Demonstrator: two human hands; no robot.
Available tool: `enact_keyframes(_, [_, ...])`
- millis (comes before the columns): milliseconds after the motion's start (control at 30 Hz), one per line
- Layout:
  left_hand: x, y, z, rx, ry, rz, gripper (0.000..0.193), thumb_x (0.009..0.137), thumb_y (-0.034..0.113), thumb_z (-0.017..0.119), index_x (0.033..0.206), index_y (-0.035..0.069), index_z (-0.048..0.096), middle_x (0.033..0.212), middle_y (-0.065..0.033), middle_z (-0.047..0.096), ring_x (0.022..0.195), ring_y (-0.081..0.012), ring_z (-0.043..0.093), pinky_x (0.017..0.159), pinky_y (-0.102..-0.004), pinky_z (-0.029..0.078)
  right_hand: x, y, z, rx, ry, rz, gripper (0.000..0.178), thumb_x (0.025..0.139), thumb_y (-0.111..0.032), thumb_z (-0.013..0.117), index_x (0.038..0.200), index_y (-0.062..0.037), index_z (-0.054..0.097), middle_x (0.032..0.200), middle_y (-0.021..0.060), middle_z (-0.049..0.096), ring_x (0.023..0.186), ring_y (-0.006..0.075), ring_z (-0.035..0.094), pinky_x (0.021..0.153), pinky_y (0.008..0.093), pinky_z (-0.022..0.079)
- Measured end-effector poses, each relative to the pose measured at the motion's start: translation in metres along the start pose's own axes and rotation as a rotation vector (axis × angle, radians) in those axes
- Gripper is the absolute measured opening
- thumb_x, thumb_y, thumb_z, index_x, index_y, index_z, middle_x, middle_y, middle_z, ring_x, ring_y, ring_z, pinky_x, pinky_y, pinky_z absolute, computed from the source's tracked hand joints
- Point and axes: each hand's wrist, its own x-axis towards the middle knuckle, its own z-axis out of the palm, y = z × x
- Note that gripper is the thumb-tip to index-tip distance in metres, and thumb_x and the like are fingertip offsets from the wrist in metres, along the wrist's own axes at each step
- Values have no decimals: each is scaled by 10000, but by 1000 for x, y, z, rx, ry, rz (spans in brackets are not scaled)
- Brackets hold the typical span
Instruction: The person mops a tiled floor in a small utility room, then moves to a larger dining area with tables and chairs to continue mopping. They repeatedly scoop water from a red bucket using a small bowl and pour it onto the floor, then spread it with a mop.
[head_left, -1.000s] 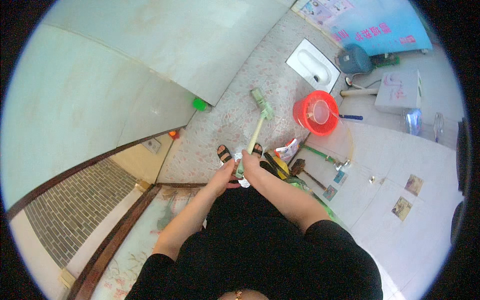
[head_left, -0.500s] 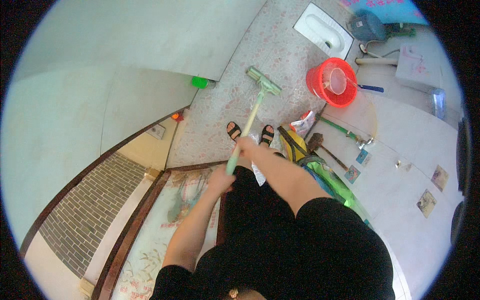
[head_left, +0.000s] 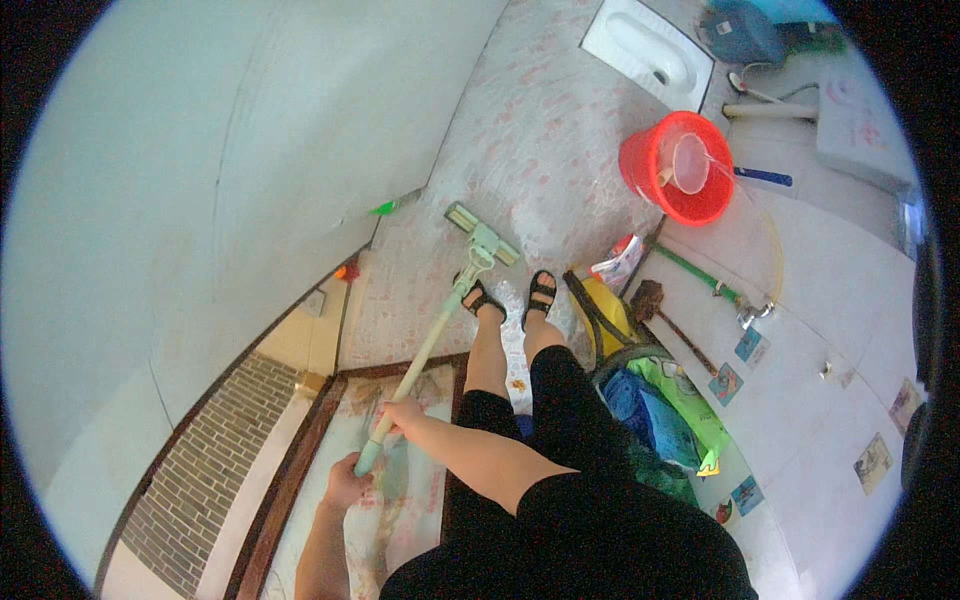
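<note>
Left hand [head_left: 342, 482] had fingers curled around the green grip [head_left: 369, 456] at the butt end of a sponge mop [head_left: 426, 352]; right hand [head_left: 403, 413] had fingers closed round the pole, a little farther up. Mop slanted past the left sandal [head_left: 484, 300], its pale green head [head_left: 486, 242] just ahead of the feet over the patterned floor [head_left: 535, 140], contact couldn't be told. Red bucket [head_left: 645, 165] with a dipper [head_left: 690, 165] in it stood to the right, near a squat toilet [head_left: 640, 42]; metal tap [head_left: 755, 314] sat on a green pipe [head_left: 697, 270]
</note>
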Motion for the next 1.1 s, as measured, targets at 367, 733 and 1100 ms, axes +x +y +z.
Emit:
enact_keyframes(367, [158,220,87,515,143,759,443,700,164,625,1078,10,452,664,-98,523,466,-152,524,399,-301,419,-17,-290,-157,-266,180,-361,339,811,-167,518,1012,86,417,794,207,562,672,331,607,543,453,528])
enact_keyframes(733, [157,494,127,329,-105,348,343,697,150,616,947,-21,456,621,-103,525,390,-152,503,337,-287,396,-64,-502,-247,28,141,-470,315,805,-148,490,980,109,436,755,216,575,634,345,609,497,478,516])
enact_keyframes(1100, [177,614,199,593,-61,394,298,655,85,596,890,-33,456,659,-176,559,492,-231,581,434,-341,455,-119,-589,-316,94,214,-502,328,755,-140,589,944,84,444,752,194,563,537,282,591,416,447,510])
